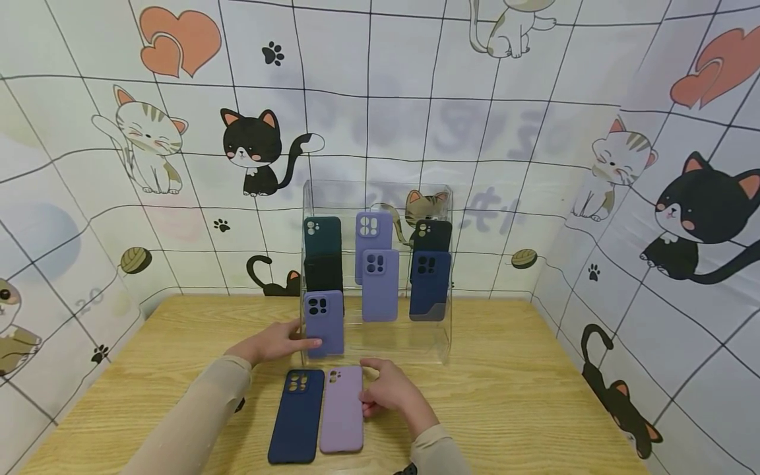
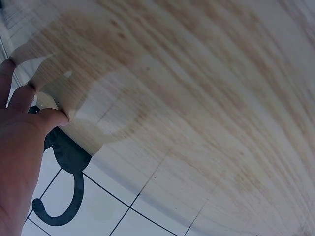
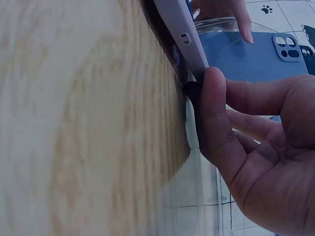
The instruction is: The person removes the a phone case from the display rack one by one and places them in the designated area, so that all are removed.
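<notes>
My left hand [image 1: 270, 343] is at the lower left corner of a clear stepped display stand [image 1: 380, 338]. Its thumb lies across the front of a purple phone case [image 1: 326, 320] on the lowest step, the other fingers at the stand's left side. In the left wrist view, fingertips of the left hand [image 2: 27, 115] meet the tabletop. My right hand [image 1: 392, 392] pinches the right edge of a pink-lilac phone case [image 1: 342, 415] lying near the stand. The right wrist view shows the right hand's [image 3: 261, 128] thumb and finger at that case's side edge.
A navy phone case [image 1: 297, 419] lies left of the lilac one. The stand's upper steps carry a dark green case [image 1: 322, 234], a black case [image 1: 323, 274], purple cases [image 1: 380, 287], and a blue case [image 1: 430, 280]. Patterned cloth walls [image 1: 368, 125] surround the wooden table [image 1: 505, 396].
</notes>
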`<state>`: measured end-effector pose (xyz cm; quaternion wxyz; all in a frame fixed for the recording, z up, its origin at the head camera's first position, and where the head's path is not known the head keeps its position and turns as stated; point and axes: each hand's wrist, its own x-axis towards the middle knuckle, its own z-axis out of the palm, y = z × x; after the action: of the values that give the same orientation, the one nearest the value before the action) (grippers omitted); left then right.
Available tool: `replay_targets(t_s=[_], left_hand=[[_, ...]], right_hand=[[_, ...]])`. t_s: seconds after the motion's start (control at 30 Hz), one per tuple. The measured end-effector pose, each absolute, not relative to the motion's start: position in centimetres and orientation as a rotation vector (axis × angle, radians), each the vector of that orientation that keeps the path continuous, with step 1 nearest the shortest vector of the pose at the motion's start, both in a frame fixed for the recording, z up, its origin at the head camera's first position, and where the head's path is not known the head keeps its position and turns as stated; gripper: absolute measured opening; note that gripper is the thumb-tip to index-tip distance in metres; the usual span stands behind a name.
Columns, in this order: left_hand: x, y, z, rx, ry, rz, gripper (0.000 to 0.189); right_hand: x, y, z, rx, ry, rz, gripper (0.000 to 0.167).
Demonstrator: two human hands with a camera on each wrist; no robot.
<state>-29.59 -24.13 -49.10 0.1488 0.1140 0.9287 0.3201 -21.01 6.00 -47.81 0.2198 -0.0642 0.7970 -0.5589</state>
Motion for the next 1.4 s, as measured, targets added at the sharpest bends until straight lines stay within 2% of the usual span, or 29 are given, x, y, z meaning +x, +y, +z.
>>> replay_targets(t_s=[1.0,1.4], left_hand=[[-29.0,-23.8,-48.3,0.305,2.643,0.969,0.108],[-29.2,-23.9,-48.6,0.296,2.639,0.982,0.109]], right_hand=[[-21.2,6.2,-48.2,-0.155,2.249,-1.486,0.059],[-22.2,5.7,-44.9,-0.264,2.382,-1.462,0.057]])
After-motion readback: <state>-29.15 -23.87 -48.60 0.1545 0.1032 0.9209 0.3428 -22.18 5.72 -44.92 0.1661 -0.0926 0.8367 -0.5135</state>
